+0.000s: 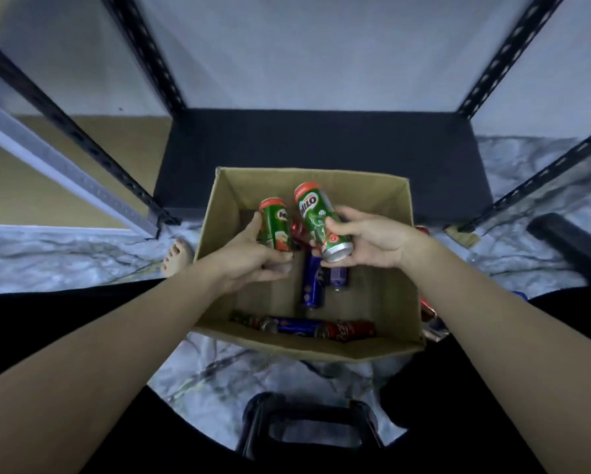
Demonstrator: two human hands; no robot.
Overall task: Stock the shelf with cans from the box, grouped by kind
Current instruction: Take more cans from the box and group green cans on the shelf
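Progress: the dark shelf board beyond the box carries no cans, so by my reading the stocking has hardly begun; the first two cans are only now in hand.
Left hand: fingers wrapped round a green Milo can, held roughly upright above the left part of the cardboard box.
Right hand: grips a second green Milo can, tilted with its red top toward the far side and its silver base toward the near side, just beside the first one.
Match: both held cans are one kind, which suits grouping them together on the shelf.
Left in the box, middle: a red can partly hidden beneath the hands, and two blue cans lying just near of the hands.
Left in the box, near wall: a row lying flat, from left a green can, a blue can and a red cola can.
Right of the box: a few cans on the floor, mostly hidden.
Remaining: nearly everything, as far as I can judge.
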